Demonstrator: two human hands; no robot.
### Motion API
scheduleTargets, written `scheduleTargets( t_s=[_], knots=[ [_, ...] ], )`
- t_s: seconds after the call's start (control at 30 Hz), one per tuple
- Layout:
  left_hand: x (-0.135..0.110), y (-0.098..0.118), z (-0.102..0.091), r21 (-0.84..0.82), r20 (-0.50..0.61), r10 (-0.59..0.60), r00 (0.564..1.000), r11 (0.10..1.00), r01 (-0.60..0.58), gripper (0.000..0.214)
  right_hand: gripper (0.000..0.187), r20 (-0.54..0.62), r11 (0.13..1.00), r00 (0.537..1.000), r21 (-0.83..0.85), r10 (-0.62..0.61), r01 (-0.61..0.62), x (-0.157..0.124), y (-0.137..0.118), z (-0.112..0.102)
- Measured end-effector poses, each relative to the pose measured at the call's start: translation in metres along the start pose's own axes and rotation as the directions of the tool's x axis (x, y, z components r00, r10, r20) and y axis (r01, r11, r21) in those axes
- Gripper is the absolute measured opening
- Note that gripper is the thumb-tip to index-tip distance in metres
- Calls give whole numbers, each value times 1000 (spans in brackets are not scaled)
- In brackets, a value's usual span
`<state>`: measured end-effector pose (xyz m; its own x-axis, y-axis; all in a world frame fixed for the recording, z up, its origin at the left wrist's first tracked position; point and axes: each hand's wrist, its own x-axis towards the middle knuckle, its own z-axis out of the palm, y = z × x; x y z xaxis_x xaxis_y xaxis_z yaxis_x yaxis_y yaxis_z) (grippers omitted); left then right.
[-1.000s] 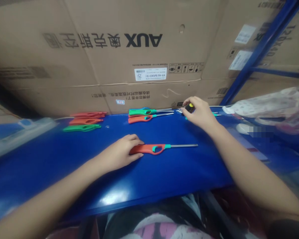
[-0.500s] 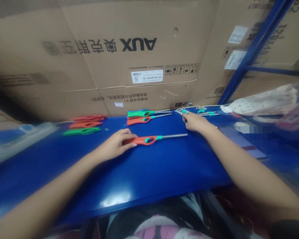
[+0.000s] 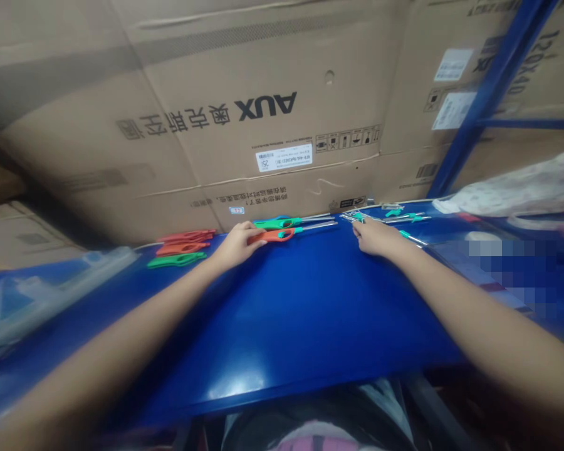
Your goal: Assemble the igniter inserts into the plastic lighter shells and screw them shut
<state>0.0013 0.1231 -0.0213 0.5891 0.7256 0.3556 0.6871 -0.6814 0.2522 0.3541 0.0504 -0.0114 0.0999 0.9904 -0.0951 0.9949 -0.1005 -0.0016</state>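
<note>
My left hand [image 3: 236,245] grips the handle of an orange long-nosed lighter [image 3: 282,234] with a teal trigger and a metal tube, lying at the back of the blue table [image 3: 282,319] beside a green lighter [image 3: 282,222]. My right hand [image 3: 375,238] rests with fingers curled on the table next to several loose metal tubes with teal ends [image 3: 404,217]. What its fingers hold, if anything, is hidden.
A pile of orange handles [image 3: 185,241] and one green handle [image 3: 176,259] lie at the back left. Large cardboard boxes [image 3: 244,125] stand behind the table. A blue rack post [image 3: 489,94] and a plastic bag [image 3: 517,188] are on the right, a clear bag [image 3: 51,294] on the left.
My left hand has slid the orange lighter from the table's middle back to the other lighters. My right hand let go of a yellow-tipped tool and moved to the table beside the tubes.
</note>
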Motion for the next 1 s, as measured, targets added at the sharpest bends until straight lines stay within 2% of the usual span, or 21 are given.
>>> scheduleTargets(
  t_s=[0.13,0.27,0.47,1.0],
  knots=[
    [17,-12,7,21,31,-45,998,999,45,29,30,7,1000,1000,6,-6,6,1,2,0],
    [21,-14,13,47,17,-94,995,995,93,33,28,1,1000,1000,8,-16,16,1,3,1],
    [21,-10,15,102,-9,-127,992,987,127,32,23,-1,1000,1000,11,-23,23,4,6,4],
    [12,6,6,188,-68,-97,993,976,109,36,27,-33,1000,999,-5,-8,8,-1,1,1]
  ],
)
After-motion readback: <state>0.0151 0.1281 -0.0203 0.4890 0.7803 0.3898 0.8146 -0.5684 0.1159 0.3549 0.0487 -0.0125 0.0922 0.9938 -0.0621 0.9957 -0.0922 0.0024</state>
